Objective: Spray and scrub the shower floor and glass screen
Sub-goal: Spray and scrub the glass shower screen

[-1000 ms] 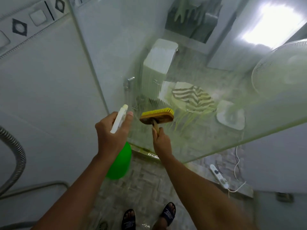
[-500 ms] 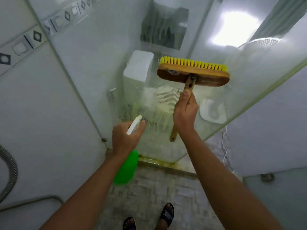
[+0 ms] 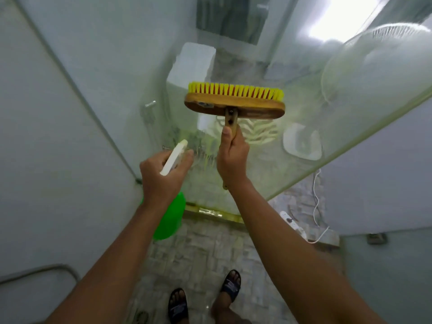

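Brush (image 3: 235,105) high in right hand (image 3: 231,157) — bottle (image 3: 169,218) in left hand (image 3: 161,178).

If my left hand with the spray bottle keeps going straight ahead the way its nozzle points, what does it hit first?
Most likely the glass screen, at its wet lower part left of the brush handle. The left hand and spray bottle look close, though depth is unclear.

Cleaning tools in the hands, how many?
2: a yellow-bristled wooden scrub brush held by the right hand against the glass; a green spray bottle gripped by the left hand.
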`<state>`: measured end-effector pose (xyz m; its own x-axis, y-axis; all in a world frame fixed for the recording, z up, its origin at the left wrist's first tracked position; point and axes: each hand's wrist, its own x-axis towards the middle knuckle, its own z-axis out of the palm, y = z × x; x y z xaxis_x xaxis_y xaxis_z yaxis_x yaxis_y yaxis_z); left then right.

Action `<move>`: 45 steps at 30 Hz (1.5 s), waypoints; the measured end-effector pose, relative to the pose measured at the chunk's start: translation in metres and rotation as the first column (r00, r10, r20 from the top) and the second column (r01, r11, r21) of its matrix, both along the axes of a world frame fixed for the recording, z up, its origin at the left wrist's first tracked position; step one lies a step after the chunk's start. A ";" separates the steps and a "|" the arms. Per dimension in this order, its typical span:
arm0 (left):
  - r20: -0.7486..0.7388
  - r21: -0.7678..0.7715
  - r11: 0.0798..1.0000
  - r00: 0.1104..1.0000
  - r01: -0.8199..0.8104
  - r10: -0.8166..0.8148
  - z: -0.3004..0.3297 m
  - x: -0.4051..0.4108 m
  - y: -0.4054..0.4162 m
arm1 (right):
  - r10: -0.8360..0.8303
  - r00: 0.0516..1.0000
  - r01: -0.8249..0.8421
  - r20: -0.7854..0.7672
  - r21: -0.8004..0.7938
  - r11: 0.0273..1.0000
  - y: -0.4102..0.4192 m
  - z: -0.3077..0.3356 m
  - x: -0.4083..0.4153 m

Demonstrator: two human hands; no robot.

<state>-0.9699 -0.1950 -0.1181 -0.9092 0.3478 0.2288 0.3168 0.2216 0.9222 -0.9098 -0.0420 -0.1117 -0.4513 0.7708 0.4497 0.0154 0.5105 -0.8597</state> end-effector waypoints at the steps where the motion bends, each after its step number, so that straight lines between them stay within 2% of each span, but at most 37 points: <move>1: -0.018 -0.002 1.000 1.000 -0.008 0.008 -0.004 -0.001 -0.002 | 0.002 0.999 -0.002 0.038 0.019 1.000 0.002 -0.020 0.000; 5: -0.023 -0.012 0.998 0.998 -0.059 0.059 -0.030 -0.008 -0.008 | 0.079 0.936 -0.096 0.342 0.033 0.995 -0.001 -0.121 0.003; 8: -0.025 -0.024 0.997 0.997 -0.069 0.069 -0.044 -0.007 -0.012 | 0.135 0.853 -0.099 0.503 -0.096 0.990 -0.014 -0.176 0.015; 12: -0.010 -0.038 0.993 0.994 -0.110 0.110 -0.050 -0.008 -0.021 | 0.142 0.880 -0.051 0.453 -0.207 0.977 -0.028 -0.174 0.012; 19: 0.058 -0.002 0.988 0.986 -0.157 0.157 -0.046 -0.016 -0.024 | 0.146 0.979 -0.152 0.146 0.033 0.988 -0.027 -0.063 -0.053; 22: 0.046 -0.001 0.987 0.986 -0.161 0.161 -0.043 -0.016 -0.020 | 0.174 0.960 -0.188 0.218 0.048 0.981 -0.018 -0.078 -0.052; 25: 0.041 0.011 0.989 0.988 -0.150 0.149 -0.042 -0.011 -0.014 | 0.193 0.887 -0.197 0.419 -0.033 0.980 -0.014 -0.145 -0.016; 27: 0.042 0.009 0.991 0.991 -0.131 0.131 -0.044 -0.008 -0.010 | 0.177 0.847 -0.127 0.501 -0.133 0.983 -0.013 -0.181 0.016; 29: 0.054 0.012 0.995 0.993 -0.103 0.102 -0.044 -0.004 -0.008 | 0.138 0.873 -0.038 0.468 -0.216 0.976 -0.010 -0.194 0.038; 34: 0.032 0.018 0.999 0.999 -0.038 0.038 -0.031 0.013 -0.002 | 0.056 0.948 -0.010 0.315 -0.145 0.989 0.002 -0.118 0.034; 38: 0.018 0.045 0.999 0.999 0.029 -0.030 0.001 0.031 0.012 | 0.069 0.996 -0.062 0.060 -0.111 0.992 0.008 -0.011 0.038; 41: -0.006 0.076 0.992 0.995 0.102 -0.101 0.029 0.038 0.025 | 0.081 0.988 -0.100 -0.128 -0.143 0.985 0.014 0.065 0.055; 45: -0.036 0.039 0.986 0.986 0.164 -0.163 0.053 0.050 0.045 | -0.022 0.984 0.005 -0.176 -0.101 0.995 0.026 0.132 0.079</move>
